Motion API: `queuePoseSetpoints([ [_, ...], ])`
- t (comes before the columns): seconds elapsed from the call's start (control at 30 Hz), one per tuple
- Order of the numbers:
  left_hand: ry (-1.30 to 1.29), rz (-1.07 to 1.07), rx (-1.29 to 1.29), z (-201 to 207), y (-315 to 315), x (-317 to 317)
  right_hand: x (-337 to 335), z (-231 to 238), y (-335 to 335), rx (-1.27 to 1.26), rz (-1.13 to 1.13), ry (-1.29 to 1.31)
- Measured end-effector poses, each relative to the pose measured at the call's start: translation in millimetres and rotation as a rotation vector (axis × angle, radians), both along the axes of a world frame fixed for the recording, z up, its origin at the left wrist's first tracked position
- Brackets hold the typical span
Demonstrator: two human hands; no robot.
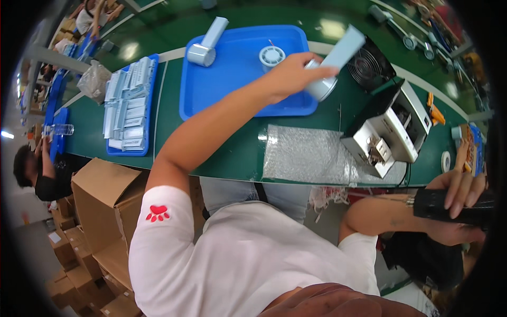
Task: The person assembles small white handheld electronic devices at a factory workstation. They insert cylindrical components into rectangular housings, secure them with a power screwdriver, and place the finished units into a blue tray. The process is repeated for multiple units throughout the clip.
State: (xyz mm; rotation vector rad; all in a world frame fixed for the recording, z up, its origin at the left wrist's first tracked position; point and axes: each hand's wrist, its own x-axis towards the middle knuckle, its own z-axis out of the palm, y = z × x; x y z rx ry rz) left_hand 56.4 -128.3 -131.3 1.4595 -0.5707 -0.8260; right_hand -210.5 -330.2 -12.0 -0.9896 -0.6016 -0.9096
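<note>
Over the right edge of the blue tray [211, 105], my left hand [301, 74] is closed round a light-blue housing [346, 47] with a round barrel and a long flat handle, shaped like a hair dryer. The handle points up and right. At the far right, the fingers of my right hand [460, 195] wrap round a black electric screwdriver [433, 205]; its thin bit points left. A similar housing [202, 54] lies at the tray's upper left. A round light-blue part with a vented top [272, 55] stands in the tray, beyond my left wrist.
A screw-feeder-like machine [388, 134] stands right of a bubble-wrap sheet [303, 153]. Behind it is a black fan [367, 66]. Another blue tray [153, 100] at left holds several light-blue parts [129, 105]. A cardboard box [105, 185] sits below the bench's left. Other people work at left.
</note>
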Motion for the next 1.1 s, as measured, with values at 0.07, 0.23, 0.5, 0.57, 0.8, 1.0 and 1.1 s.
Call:
queuePoseSetpoints([
  [0.07,0.208,0.102,-0.147,19.9,-25.1,24.9,9.5,-4.5,9.8,-0.054,-0.001,0.037],
  [0.23,0.159,0.371,-0.258,13.9,-77.9,133.9,24.3,-18.8,20.5,-0.097,-0.072,0.090],
  [0.5,-1.327,0.577,0.707,-9.0,115.0,192.4,-4.4,-26.1,9.3,-0.100,-0.209,0.177],
  [0.57,-1.109,0.573,0.991,-23.9,176.0,198.4,-11.7,-28.4,-0.9,-0.101,-0.202,0.199],
  [0.8,-0.784,0.466,0.781,-53.0,210.3,168.6,7.8,-10.0,-15.9,-0.012,-0.666,0.485],
  [1.0,-1.050,0.533,0.589,-53.4,195.7,110.3,64.8,3.9,19.6,-0.282,-1.052,0.138],
  [1.1,-0.813,0.614,0.272,-22.7,171.9,34.4,69.9,5.7,15.3,-0.357,-0.925,-0.046],
])
